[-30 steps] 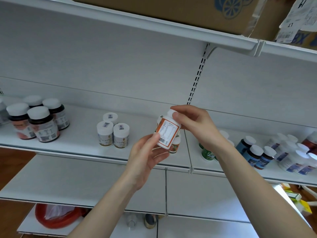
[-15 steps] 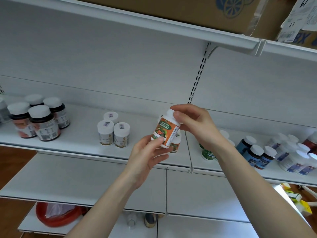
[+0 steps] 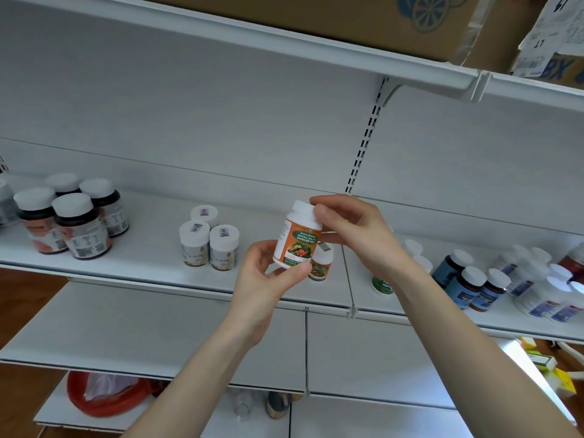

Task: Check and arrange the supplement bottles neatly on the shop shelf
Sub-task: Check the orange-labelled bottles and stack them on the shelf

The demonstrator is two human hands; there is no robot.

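I hold an orange-labelled multivitamin bottle [image 3: 297, 237] with a white cap in front of the middle shelf [image 3: 142, 267]. My left hand [image 3: 265, 279] grips its base from below. My right hand [image 3: 354, 235] pinches the cap from the right. The front label with green panel and vegetables faces me. Behind it, a second bottle of the same kind [image 3: 320, 263] stands on the shelf. A green-labelled bottle [image 3: 381, 283] is partly hidden by my right forearm.
Three small white jars [image 3: 208, 245] stand left of my hands; dark bottles with white caps [image 3: 68, 219] stand further left. Blue and white bottles [image 3: 505, 286] crowd the right shelf. Cardboard boxes [image 3: 316, 17] sit above; a red item [image 3: 104, 393] lies below.
The bottle has been turned between my hands: the white nutrition panel with barcode faced me a second ago, now the front label does. Both hands stayed in nearly the same place.
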